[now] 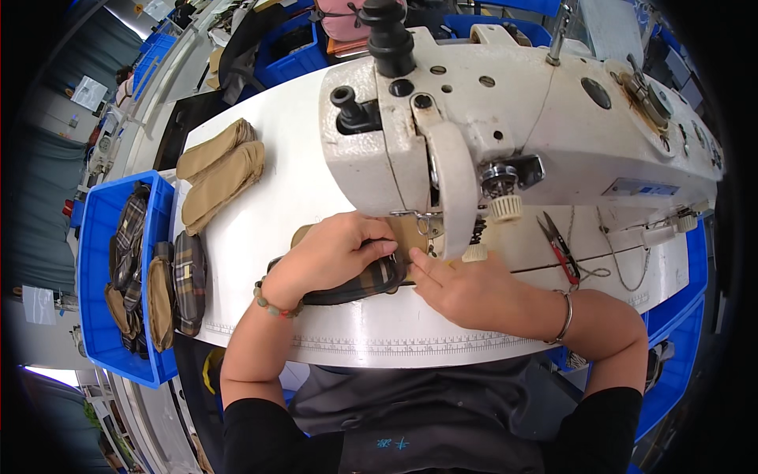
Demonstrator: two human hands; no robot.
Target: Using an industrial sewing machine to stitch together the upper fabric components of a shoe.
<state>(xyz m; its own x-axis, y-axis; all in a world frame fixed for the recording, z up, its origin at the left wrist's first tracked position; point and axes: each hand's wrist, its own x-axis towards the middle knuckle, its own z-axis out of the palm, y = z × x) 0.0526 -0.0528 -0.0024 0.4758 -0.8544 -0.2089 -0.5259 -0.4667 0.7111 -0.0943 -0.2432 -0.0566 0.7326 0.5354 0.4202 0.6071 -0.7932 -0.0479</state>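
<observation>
Under the needle area of a white sewing machine (489, 95) lies a plaid fabric pouch (355, 289) with dark edging and tan fabric (410, 229). My left hand (335, 249) pinches the pouch between thumb and fingers, just left of the needle. Close to the presser foot, my right hand (462, 286) grips the pouch's right edge with bent fingers; its thumb is hidden. The machine head's lever covers part of the stitching spot.
Several tan fabric pieces (225, 174) lie at the table's left. Plaid pouches (189, 284) rest beside a blue bin (91, 276) holding more. Red-handled scissors (562, 249) lie right of the machine's needle. A printed ruler strip (410, 345) runs along the front edge.
</observation>
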